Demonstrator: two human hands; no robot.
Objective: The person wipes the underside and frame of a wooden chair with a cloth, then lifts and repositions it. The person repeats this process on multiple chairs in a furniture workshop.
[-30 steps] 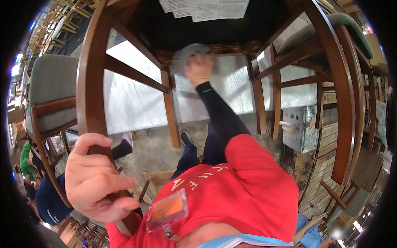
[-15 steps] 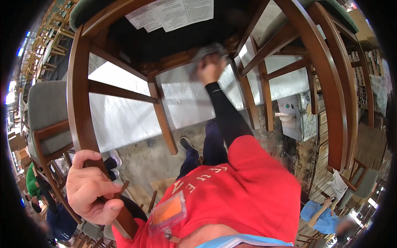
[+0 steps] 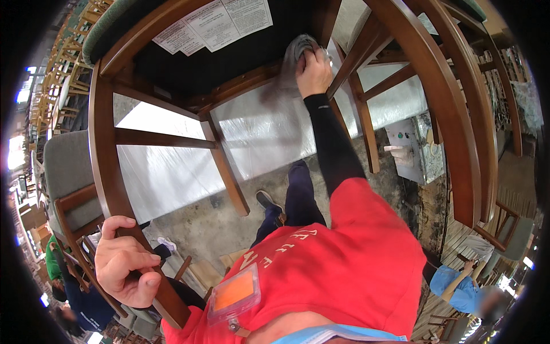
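A brown wooden chair (image 3: 102, 143) is tipped in front of me, the black underside (image 3: 229, 71) of its seat facing me. White printed labels (image 3: 220, 26) are fixed to that underside. My left hand (image 3: 127, 261) is closed around one long wooden post of the chair, low on the left. In my right hand (image 3: 314, 71) is a crumpled grey cloth (image 3: 291, 57), partly smeared by motion. The hand presses the cloth near the inner corner of the seat frame, beside a chair leg; the exact contact is hidden behind the fingers.
Another brown chair (image 3: 450, 109) stands close on the right. Plastic-covered sheeting (image 3: 166, 166) lies beyond the chair legs. A grey box with buttons (image 3: 405, 152) sits on the right. People work at the lower left and right, a blue-shirted person (image 3: 458, 286) among them.
My right hand has moved right and slightly up along the seat frame with the cloth. The chair sits a little farther left in view. My left hand keeps its hold.
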